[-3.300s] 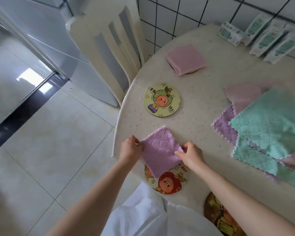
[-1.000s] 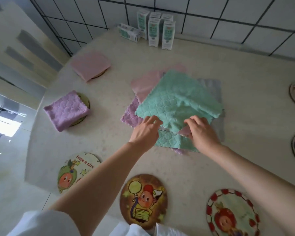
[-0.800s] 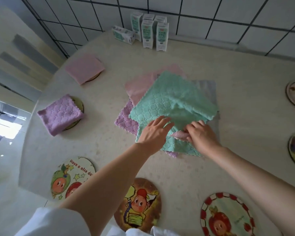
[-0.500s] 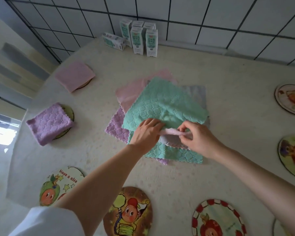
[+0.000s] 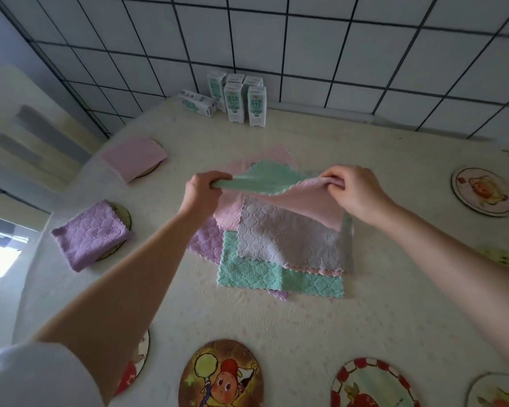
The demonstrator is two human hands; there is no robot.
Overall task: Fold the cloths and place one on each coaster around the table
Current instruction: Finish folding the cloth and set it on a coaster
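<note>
A pile of unfolded cloths point(image 5: 285, 242) lies in the middle of the table point(image 5: 365, 306). My left hand point(image 5: 202, 188) grips a corner of a green cloth point(image 5: 265, 177), lifted above the pile. My right hand point(image 5: 351, 190) pinches the edge of a pink cloth point(image 5: 312, 205), which hangs from it under the green one. A folded pink cloth point(image 5: 134, 157) and a folded purple cloth point(image 5: 90, 233) each lie on a coaster at the left. Bare coasters sit along the near edge point(image 5: 221, 377), point(image 5: 370, 386) and at the right point(image 5: 482, 190).
Several milk cartons point(image 5: 235, 98) stand at the back against the tiled wall. A chair back point(image 5: 27, 136) rises at the table's left side. More coasters show at the near left point(image 5: 135, 362) and the bottom right corner point(image 5: 497, 392).
My hands took hold of cloth edges on the pile, then rose and moved apart, lifting the green cloth and the pink one off it. Before that, the folded purple cloth went onto a left coaster.
</note>
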